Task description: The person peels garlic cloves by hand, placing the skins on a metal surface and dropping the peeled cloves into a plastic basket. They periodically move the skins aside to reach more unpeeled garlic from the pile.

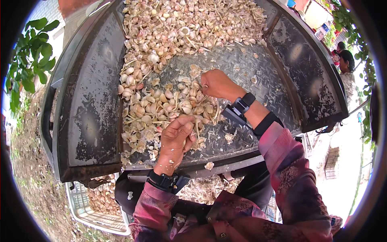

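Observation:
My left hand (177, 137) is at the near edge of a small heap of garlic cloves (163, 104), its thumb and fingers curled together. Whether anything is pinched between them cannot be made out. Bits of garlic skin cling to the wrist. My right hand (222, 84) is bent into a fist at the right side of the same heap, above the metal bed; its fingertips are turned away and hidden. A whole garlic bulb (185, 106) lies in the heap between the hands. Dry stems and peeled skin (137, 143) are scattered at the lower left.
A much larger mass of garlic (193, 27) covers the far part of the dark metal cart bed (242, 66). Worn side panels rise at left (93, 99) and right (302, 66). Below left stands a white plastic crate (93, 216) holding cloves. Another person (346, 69) is beyond the right panel.

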The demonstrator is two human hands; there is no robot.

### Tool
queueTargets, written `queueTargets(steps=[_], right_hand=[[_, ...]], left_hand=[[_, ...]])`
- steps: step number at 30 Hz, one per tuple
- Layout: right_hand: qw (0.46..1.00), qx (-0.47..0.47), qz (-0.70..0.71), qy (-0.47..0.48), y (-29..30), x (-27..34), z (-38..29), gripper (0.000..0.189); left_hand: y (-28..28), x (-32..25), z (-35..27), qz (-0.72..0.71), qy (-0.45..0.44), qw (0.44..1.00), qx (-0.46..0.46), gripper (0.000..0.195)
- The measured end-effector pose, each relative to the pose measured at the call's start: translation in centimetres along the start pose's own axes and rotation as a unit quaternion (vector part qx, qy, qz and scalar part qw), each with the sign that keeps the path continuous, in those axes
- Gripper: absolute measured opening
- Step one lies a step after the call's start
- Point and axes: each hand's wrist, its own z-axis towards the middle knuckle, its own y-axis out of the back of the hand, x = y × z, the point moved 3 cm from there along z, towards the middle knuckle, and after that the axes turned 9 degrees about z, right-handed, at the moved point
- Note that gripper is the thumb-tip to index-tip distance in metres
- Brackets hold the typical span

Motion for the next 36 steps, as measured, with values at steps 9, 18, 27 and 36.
queueTargets(steps=[9,18,27,36], right_hand=[[0.752,-0.053,0.656,-0.02,-0.4,7.0,-6.8,0.015],[0.776,-0.053,0.628,-0.028,-2.0,9.0,-7.4,0.012],[0.818,-0.147,0.553,-0.056,0.6,5.8,-3.2,0.017],[0.834,0.045,0.546,0.064,0.9,13.6,-8.7,0.016]], left_hand=[[-0.9,-0.4,-0.2,0.028,-0.061,0.996,-0.066,0.031],[0.1,0.6,-1.0,0.016,-0.115,0.986,-0.118,0.019],[3.4,-1.6,0.0,-0.002,-0.084,0.984,-0.159,0.017],[4.1,-2.4,-0.1,-0.053,-0.128,0.981,-0.136,0.015]])
